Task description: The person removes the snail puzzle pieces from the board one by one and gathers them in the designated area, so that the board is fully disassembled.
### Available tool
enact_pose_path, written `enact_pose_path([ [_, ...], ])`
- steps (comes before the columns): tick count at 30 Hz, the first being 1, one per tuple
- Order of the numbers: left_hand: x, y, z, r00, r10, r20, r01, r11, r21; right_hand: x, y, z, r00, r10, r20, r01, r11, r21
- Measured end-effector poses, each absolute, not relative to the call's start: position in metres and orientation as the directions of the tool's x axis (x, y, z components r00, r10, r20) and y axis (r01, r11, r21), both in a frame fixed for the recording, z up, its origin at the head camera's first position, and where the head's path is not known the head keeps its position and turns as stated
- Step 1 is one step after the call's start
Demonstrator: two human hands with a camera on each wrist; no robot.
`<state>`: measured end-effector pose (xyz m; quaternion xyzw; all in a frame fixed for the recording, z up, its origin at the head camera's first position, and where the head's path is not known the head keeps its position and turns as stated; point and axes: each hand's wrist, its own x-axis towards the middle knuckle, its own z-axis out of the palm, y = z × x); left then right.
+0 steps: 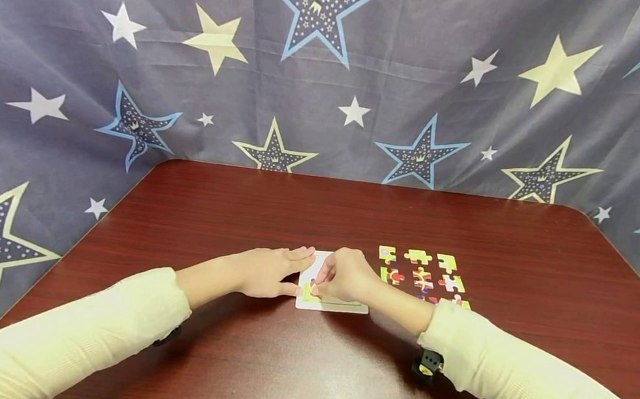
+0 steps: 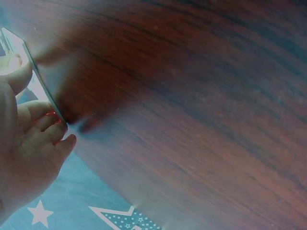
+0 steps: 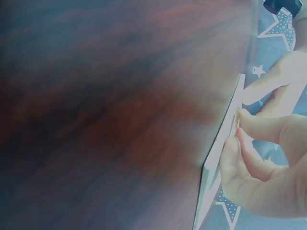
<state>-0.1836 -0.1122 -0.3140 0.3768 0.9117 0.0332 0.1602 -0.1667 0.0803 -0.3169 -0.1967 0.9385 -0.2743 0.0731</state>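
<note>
- Puzzle piece (image 1: 310,289): pinched by the right hand (image 1: 347,275) over the white board (image 1: 338,305).
- Left hand (image 1: 268,272) (fingers straight) steadies the board's edge.
- Loose pieces (image 1: 420,275) lie nearby on the table (image 1: 279,364).

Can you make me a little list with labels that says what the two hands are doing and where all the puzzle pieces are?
surface: dark red wooden table
board: white puzzle board, flat on the table near the person
left hand: left hand, fingers straight, holds the board's left edge steady
right hand: right hand, pinches a puzzle piece down on the board
loose pieces: loose puzzle pieces, in rows on the table to the right of the board
backdrop: blue star cloth behind the table
</note>
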Motion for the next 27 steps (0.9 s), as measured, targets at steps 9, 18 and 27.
enact_pose_path([
  [9, -0.1836, -0.1128, -0.3137, -0.665, 0.695, -0.276, 0.675, 0.716, 0.177, -0.1692, 0.0803, -0.3185, -0.938, -0.333, -0.097, -0.209, 0.766, -0.608],
  [18, -0.1833, -0.1131, -0.3145, -0.653, 0.707, -0.271, 0.687, 0.704, 0.179, -0.1719, 0.0787, -0.3214, -0.940, -0.253, -0.229, -0.009, 0.688, -0.726],
  [27, -0.1831, -0.1116, -0.3108, -0.654, 0.702, -0.283, 0.689, 0.707, 0.160, -0.1748, 0.0798, -0.3204, -0.938, -0.235, -0.253, 0.030, 0.673, -0.739],
])
